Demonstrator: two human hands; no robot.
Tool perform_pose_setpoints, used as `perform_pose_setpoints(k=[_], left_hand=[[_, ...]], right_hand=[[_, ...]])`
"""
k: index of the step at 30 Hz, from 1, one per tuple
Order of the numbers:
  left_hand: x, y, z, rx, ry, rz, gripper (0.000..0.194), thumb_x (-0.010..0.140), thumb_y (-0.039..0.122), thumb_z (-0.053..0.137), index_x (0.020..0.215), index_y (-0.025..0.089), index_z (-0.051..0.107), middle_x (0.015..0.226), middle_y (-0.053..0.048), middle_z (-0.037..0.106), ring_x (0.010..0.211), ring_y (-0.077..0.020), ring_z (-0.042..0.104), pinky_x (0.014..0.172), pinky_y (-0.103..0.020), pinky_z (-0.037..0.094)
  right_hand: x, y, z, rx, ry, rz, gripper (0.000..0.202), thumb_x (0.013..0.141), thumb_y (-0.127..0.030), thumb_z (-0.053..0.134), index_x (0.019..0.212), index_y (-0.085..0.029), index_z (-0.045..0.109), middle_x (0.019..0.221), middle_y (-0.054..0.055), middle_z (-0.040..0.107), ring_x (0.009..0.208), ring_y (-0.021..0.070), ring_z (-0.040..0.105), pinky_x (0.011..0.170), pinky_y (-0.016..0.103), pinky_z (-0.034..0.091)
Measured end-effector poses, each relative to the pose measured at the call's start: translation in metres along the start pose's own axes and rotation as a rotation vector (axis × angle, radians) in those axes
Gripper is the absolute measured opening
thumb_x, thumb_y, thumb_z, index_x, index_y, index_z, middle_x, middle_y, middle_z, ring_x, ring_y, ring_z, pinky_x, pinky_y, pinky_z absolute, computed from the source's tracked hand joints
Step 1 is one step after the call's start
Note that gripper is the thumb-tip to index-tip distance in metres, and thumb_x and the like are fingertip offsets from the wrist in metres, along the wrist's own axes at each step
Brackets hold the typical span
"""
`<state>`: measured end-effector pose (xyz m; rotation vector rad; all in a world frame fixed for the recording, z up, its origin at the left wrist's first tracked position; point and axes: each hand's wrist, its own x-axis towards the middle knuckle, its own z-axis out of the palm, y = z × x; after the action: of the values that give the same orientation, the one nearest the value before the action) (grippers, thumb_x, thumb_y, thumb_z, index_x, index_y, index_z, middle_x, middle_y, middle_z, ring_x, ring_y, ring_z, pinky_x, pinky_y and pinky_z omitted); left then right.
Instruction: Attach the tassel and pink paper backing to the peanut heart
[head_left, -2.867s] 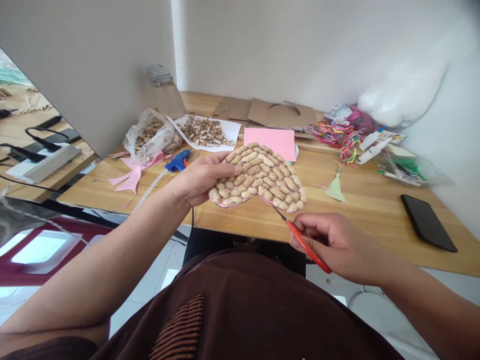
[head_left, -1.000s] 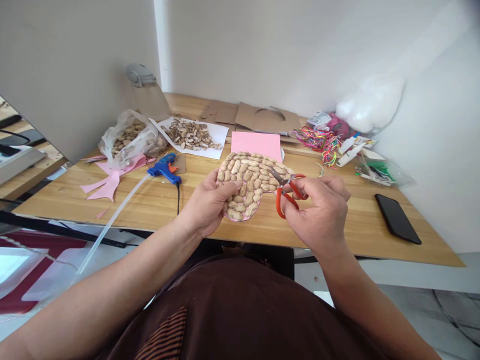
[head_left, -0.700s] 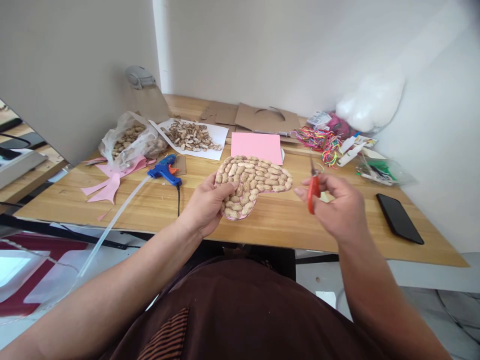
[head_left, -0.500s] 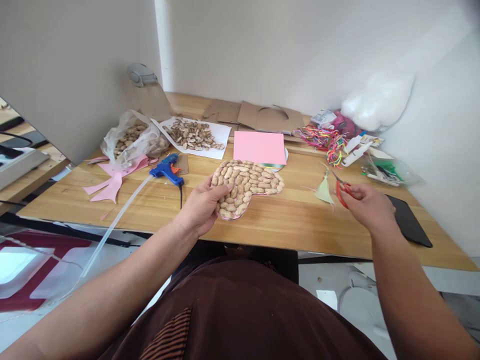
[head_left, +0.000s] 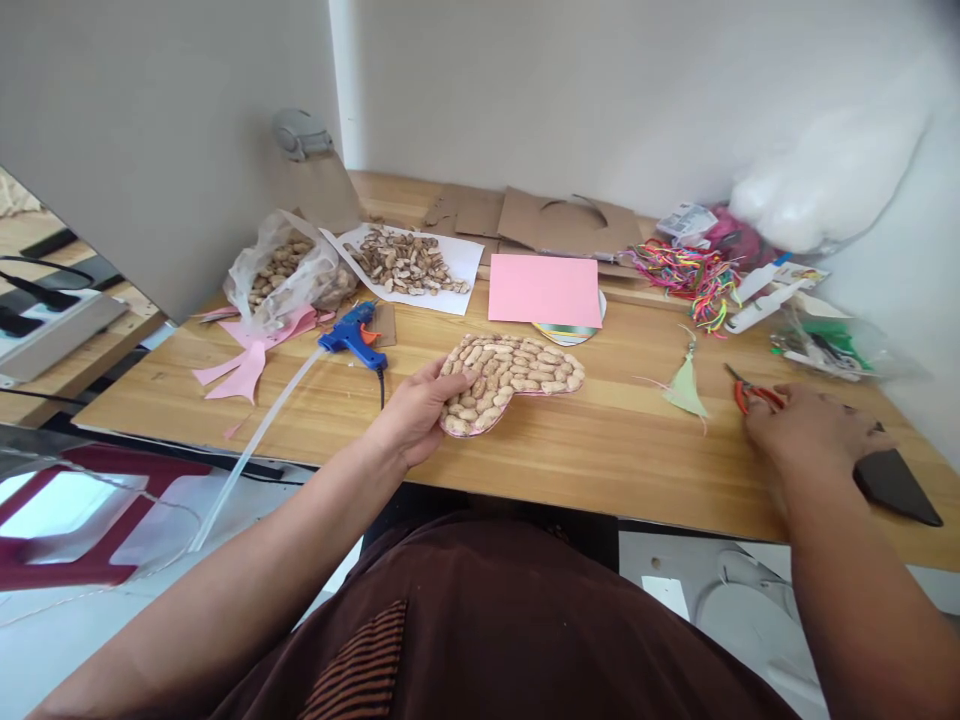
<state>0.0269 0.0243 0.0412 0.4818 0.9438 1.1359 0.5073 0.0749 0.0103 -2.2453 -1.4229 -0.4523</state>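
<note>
My left hand [head_left: 416,412] is closed on the left edge of a curved pink-backed panel [head_left: 517,372] covered with unshelled peanuts, thumb on top, held above the table's front part. On the right, my right hand [head_left: 814,432] is low over the table with its fingers apart. Red-handled scissors [head_left: 754,393] lie beside its thumb side, partly hidden by the hand. Under its far fingers a dark flat phone-like slab [head_left: 896,485] shows. Left of the scissors lies a pale green tassel [head_left: 685,386].
A blue glue gun [head_left: 352,335] with a long glue stick lies left, by pink paper scraps [head_left: 244,370] and a bag of peanuts [head_left: 281,275]. Behind are shells on white paper [head_left: 457,255], pink paper [head_left: 544,290], cardboard [head_left: 562,225], coloured cords [head_left: 690,275] and glue bottles [head_left: 765,305].
My right hand has moved right, lowered the scissors onto the table and spread its fingers towards the dark slab. My left hand still holds the peanut panel. The view has shifted slightly.
</note>
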Motion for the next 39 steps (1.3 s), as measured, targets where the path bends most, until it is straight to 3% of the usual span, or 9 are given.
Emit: perform_pose_setpoints(k=[3, 7, 14, 18, 23, 25, 28, 34, 39], left_hand=[[-0.003, 0.008, -0.002, -0.03, -0.028, -0.032, 0.037, 0.083, 0.001, 0.065, 0.119, 0.006, 0.067, 0.101, -0.015, 0.08, 0.069, -0.0163, 0.076, 0.061, -0.022, 0.062], [-0.011, 0.013, -0.001, -0.046, -0.073, -0.067, 0.046, 0.084, 0.001, 0.063, 0.13, 0.007, 0.064, 0.114, -0.017, 0.078, 0.077, -0.0164, 0.077, 0.068, -0.022, 0.064], [-0.035, 0.028, -0.009, -0.05, -0.099, -0.094, 0.049, 0.092, 0.007, 0.059, 0.141, 0.008, 0.057, 0.114, -0.016, 0.078, 0.08, -0.0166, 0.078, 0.071, -0.022, 0.064], [-0.053, 0.047, -0.044, 0.073, -0.145, -0.066, 0.066, 0.103, 0.061, 0.041, 0.146, 0.013, 0.052, 0.103, -0.019, 0.078, 0.083, -0.0273, 0.078, 0.052, -0.028, 0.06], [-0.082, 0.044, -0.092, 0.359, 0.221, 0.597, 0.084, 0.093, 0.084, 0.029, 0.134, 0.019, 0.063, 0.11, -0.013, 0.071, 0.105, -0.0251, 0.069, 0.06, -0.026, 0.058], [-0.098, 0.038, -0.099, 0.53, 0.399, 0.988, 0.067, 0.093, 0.073, 0.052, 0.139, 0.025, 0.059, 0.126, -0.011, 0.065, 0.12, -0.0262, 0.062, 0.075, -0.031, 0.06], [-0.121, 0.033, -0.098, 0.863, 0.566, 1.406, 0.087, 0.072, 0.047, 0.091, 0.147, 0.034, 0.049, 0.138, -0.008, 0.059, 0.125, -0.0299, 0.06, 0.079, -0.037, 0.06], [-0.143, 0.038, -0.101, 1.034, 0.733, 1.408, 0.105, 0.072, 0.037, 0.093, 0.158, 0.033, 0.034, 0.151, -0.014, 0.049, 0.137, -0.0338, 0.052, 0.066, -0.034, 0.059], [-0.156, 0.04, -0.106, 1.402, 0.828, 1.653, 0.089, 0.073, 0.044, 0.092, 0.149, 0.026, 0.049, 0.125, -0.011, 0.068, 0.128, -0.0331, 0.059, 0.111, -0.052, 0.047]], right_hand=[[-0.02, -0.041, -0.017, 0.066, -0.021, -0.122, 0.028, 0.073, -0.05, 0.081, 0.081, -0.025, 0.073, 0.084, 0.018, 0.07, 0.098, 0.0434, 0.066, 0.082, 0.062, 0.044], [-0.065, -0.127, -0.06, 0.525, -0.083, -0.652, 0.061, 0.081, -0.05, 0.08, 0.134, -0.024, 0.064, 0.132, 0.015, 0.068, 0.123, 0.0368, 0.062, 0.097, 0.053, 0.052], [-0.109, -0.22, -0.098, 0.854, -0.025, -1.087, 0.029, 0.086, -0.01, 0.073, 0.109, -0.026, 0.072, 0.105, 0.006, 0.077, 0.106, 0.0267, 0.07, 0.099, 0.047, 0.054], [-0.122, -0.236, -0.108, 0.939, -0.063, -1.007, 0.029, 0.085, -0.008, 0.076, 0.108, -0.026, 0.073, 0.098, 0.004, 0.078, 0.092, 0.0217, 0.07, 0.087, 0.04, 0.057], [-0.141, -0.258, -0.121, 0.996, -0.111, -0.954, 0.029, 0.086, -0.009, 0.078, 0.11, -0.025, 0.074, 0.101, 0.004, 0.078, 0.09, 0.0189, 0.072, 0.082, 0.035, 0.059], [-0.148, -0.27, -0.126, 0.999, -0.083, -0.997, 0.029, 0.085, -0.008, 0.078, 0.11, -0.024, 0.074, 0.099, 0.005, 0.078, 0.092, 0.0196, 0.073, 0.084, 0.035, 0.059], [-0.16, -0.286, -0.135, 0.992, -0.07, -1.045, 0.027, 0.085, -0.01, 0.08, 0.108, -0.023, 0.074, 0.097, 0.004, 0.078, 0.091, 0.019, 0.073, 0.084, 0.033, 0.059], [-0.181, -0.31, -0.154, 0.993, -0.092, -1.088, 0.027, 0.085, -0.011, 0.08, 0.107, -0.024, 0.073, 0.091, 0.002, 0.077, 0.083, 0.0162, 0.072, 0.081, 0.029, 0.06], [-0.198, -0.323, -0.161, 1.014, -0.111, -1.233, 0.031, 0.084, -0.008, 0.079, 0.112, -0.02, 0.072, 0.099, 0.006, 0.078, 0.087, 0.0161, 0.072, 0.082, 0.028, 0.058]])
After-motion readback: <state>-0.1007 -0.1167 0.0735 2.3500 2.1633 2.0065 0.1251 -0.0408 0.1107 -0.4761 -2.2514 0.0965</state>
